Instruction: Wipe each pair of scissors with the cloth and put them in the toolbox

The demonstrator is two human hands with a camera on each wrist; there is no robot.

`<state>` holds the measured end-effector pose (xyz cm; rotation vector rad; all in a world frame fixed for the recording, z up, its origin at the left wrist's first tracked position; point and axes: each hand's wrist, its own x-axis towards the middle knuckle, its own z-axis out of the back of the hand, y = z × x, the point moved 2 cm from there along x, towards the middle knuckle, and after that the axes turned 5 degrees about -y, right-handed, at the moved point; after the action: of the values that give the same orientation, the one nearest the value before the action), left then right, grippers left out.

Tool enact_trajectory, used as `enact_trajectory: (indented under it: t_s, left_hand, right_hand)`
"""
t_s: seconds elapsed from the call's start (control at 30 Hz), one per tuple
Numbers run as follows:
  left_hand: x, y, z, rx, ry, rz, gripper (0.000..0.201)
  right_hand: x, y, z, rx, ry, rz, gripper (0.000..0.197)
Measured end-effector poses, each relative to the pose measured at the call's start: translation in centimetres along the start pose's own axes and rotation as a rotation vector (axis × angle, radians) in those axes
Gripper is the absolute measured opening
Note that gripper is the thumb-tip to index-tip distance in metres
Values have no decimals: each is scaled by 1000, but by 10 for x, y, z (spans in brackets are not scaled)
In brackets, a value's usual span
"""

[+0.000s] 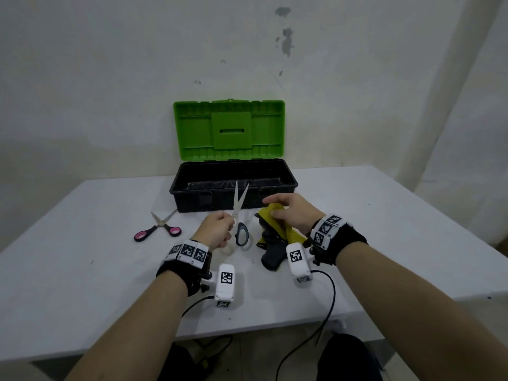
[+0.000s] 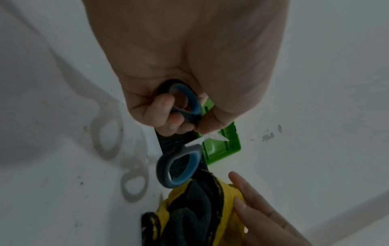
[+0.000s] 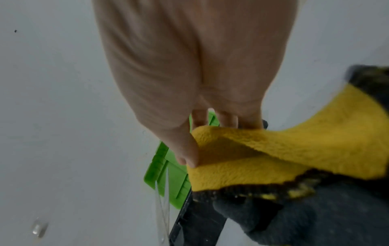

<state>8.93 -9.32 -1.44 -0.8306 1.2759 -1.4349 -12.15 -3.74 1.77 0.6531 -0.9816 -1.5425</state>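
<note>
Left hand [image 1: 215, 232]: fingers curled around one handle loop of the grey scissors [image 1: 239, 215], thumb pinching near the pivot. The scissors are held above the table [image 1: 82, 270], blades open in a narrow V and pointing away from the person, tips in front of the toolbox. In the left wrist view the second loop [image 2: 177, 165], grey with a blue lining, hangs free below the hand, just above the cloth.

Right hand [image 1: 291, 213]: thumb and fingers pinch a fold of the cloth [image 1: 277, 229]. The right wrist view shows the thumb [image 3: 185, 149] pressed against the yellow side with the fingers behind it. The cloth is yellow on one face and dark grey on the other; its lower part lies bunched on the table, just right of the grey scissors. Cloth and blades are apart.

Pink scissors [image 1: 159, 229]: flat on the table to the left, blades partly open, well apart from both hands and near the toolbox's left front corner.

Toolbox [image 1: 233, 185]: black tray at the far side of the table, green lid [image 1: 229, 130] raised upright against the wall [image 1: 110, 78]. Tray contents cannot be made out.
</note>
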Motion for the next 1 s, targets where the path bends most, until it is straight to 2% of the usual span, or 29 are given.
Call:
enact_trajectory:
  t_s: [0.13,0.23,0.3,0.5,0.57,0.63,0.67,0.73,0.8,0.9,1.0]
  left_hand:
    - [-3,4,3,-48,25,-41,20]
    - [-6,7,2,-77,59,-70,11]
    - [-6,8,1,-79,71,-90,7]
    - [-2,8,-4,-11,65,-199,22]
    - [0,7,-6,-9,63,-213,24]
    - [2,6,-8,-15,78,-222,22]
    - [3,6,-9,-19,86,-228,20]
    - [4,6,-9,-9,92,-238,18]
    - [5,6,-7,14,85,-246,19]
    - [7,5,-4,16,89,-241,18]
    - [6,4,-5,49,85,-291,18]
  right_hand:
    - [-1,7,-4,-81,38,34,33]
    - [-6,11,-2,-126,-78,96,14]
    - [-9,13,-2,-103,-117,149,9]
    - [-16,20,-9,-10,-127,189,20]
    - [-18,25,-11,70,-68,133,22]
    - [-18,27,-12,14,17,94,33]
    - [-18,27,-11,-65,39,113,38]
    - [-16,25,-11,-163,39,213,33]
    - [-14,25,-10,-181,-13,320,26]
    - [-11,30,-6,-233,-110,428,32]
    - [-10,37,-9,-351,-52,488,39]
